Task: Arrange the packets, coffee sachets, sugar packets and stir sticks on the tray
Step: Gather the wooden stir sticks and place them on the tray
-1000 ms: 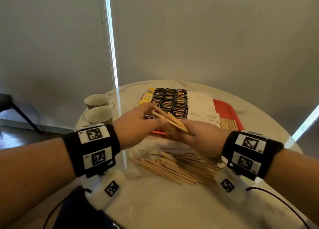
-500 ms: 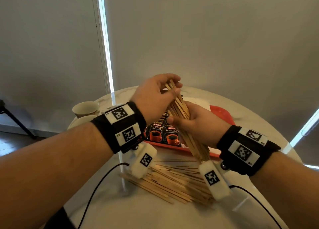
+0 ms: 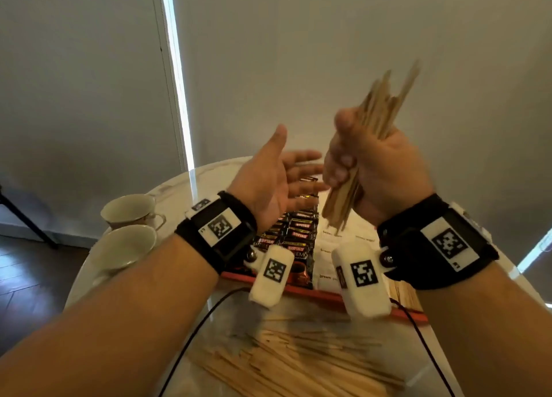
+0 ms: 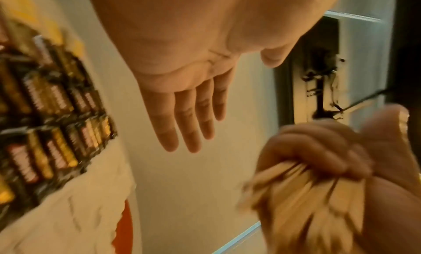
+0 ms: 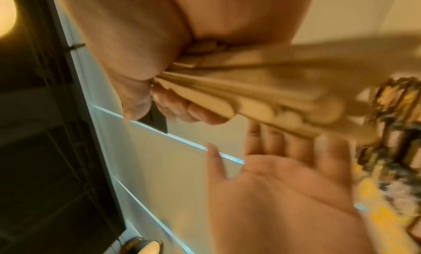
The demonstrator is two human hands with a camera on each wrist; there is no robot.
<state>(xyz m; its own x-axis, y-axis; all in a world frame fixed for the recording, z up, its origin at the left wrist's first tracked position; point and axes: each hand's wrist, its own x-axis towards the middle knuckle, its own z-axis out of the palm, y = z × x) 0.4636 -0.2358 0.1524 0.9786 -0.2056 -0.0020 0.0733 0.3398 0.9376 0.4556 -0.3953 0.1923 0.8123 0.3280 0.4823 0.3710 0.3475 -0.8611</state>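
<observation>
Above the red tray (image 3: 313, 294), the right hand (image 3: 379, 169) grips a bundle of stir sticks (image 3: 379, 112) upright in curled fingers. The left hand (image 3: 268, 181), just beside it, is flat, palm up, holding nothing. More loose sticks (image 3: 286, 363) lie before the tray; coffee sachets (image 3: 286, 232) fill it.

We see right hand (image 3: 385, 169) gripping a bundle of thin wooden stir sticks (image 3: 379, 112) raised above the red plastic tray (image 3: 325, 295); left hand (image 3: 268, 175) palm up, fingers spread, beside it; loose pile of wooden sticks (image 3: 298, 363) on table.
</observation>
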